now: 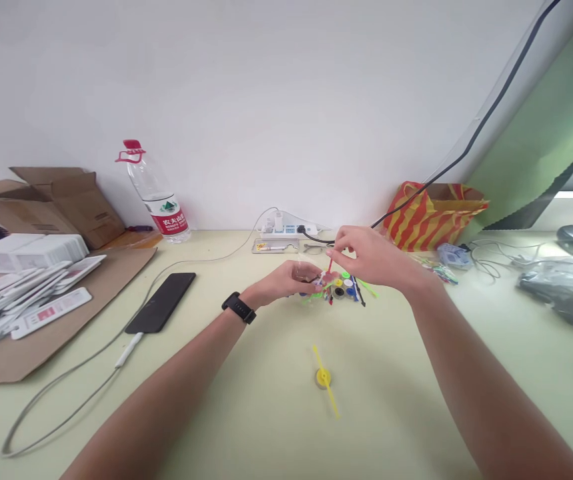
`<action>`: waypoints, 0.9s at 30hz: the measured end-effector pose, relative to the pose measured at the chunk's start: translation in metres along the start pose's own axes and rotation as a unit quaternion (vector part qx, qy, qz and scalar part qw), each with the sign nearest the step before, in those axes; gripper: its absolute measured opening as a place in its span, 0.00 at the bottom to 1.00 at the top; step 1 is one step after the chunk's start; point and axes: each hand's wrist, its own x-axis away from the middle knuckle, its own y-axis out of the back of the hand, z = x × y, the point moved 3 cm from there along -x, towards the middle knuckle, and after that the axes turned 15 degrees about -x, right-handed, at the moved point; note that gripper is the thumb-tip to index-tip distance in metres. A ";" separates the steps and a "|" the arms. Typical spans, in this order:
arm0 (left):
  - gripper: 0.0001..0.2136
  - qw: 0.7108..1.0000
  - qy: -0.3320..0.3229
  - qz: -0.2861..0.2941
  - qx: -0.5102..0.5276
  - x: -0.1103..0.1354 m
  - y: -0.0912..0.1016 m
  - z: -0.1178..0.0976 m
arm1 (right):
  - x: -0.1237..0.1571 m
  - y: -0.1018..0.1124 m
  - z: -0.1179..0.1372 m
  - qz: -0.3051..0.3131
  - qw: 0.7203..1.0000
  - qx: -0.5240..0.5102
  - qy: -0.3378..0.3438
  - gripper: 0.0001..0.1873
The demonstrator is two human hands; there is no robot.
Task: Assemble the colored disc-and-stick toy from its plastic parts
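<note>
My right hand [366, 257] is closed in a pinch on a thin red plastic stick [330, 260], which points down into a cluster of small coloured parts. My left hand [289, 280] curls round what looks like a clear plastic bag [319, 283] of small bright pieces; its exact contents are hard to make out. Beside it on the table lie several round plastic discs [339, 292] in black, blue, white and yellow, with a dark arrow-tipped stick [360, 297]. Nearer to me rests a yellow spinner [323, 378] with a round hub and a long thin pointer.
A black phone [161, 303] on a white cable lies left. Behind stand a large water bottle [159, 193], a power strip [284, 231] and a clear case [275, 247]. White cards [31, 293] are at far left. A striped bag [429, 217] and coloured packets [436, 269] sit right.
</note>
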 end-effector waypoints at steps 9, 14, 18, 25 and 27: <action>0.23 0.998 -0.035 -0.042 0.028 0.011 -0.010 0.000 | 0.019 0.018 0.035 0.032 0.995 -0.083 0.033 0.12; 0.28 0.992 -0.025 -0.120 0.040 0.036 -0.017 0.010 | 0.070 -0.033 0.049 0.200 0.971 -0.129 -0.035 0.09; 0.26 0.988 -0.010 -0.149 0.029 0.051 -0.025 0.016 | 0.104 -0.078 0.047 0.227 0.963 -0.109 -0.097 0.12; 0.21 0.980 0.001 -0.199 -0.025 0.057 -0.031 0.020 | 0.110 -0.097 0.042 0.161 0.952 -0.235 -0.114 0.15; 0.20 0.980 -0.007 -0.200 -0.020 0.057 -0.035 0.021 | 0.102 -0.084 0.045 0.126 0.948 -0.276 -0.100 0.14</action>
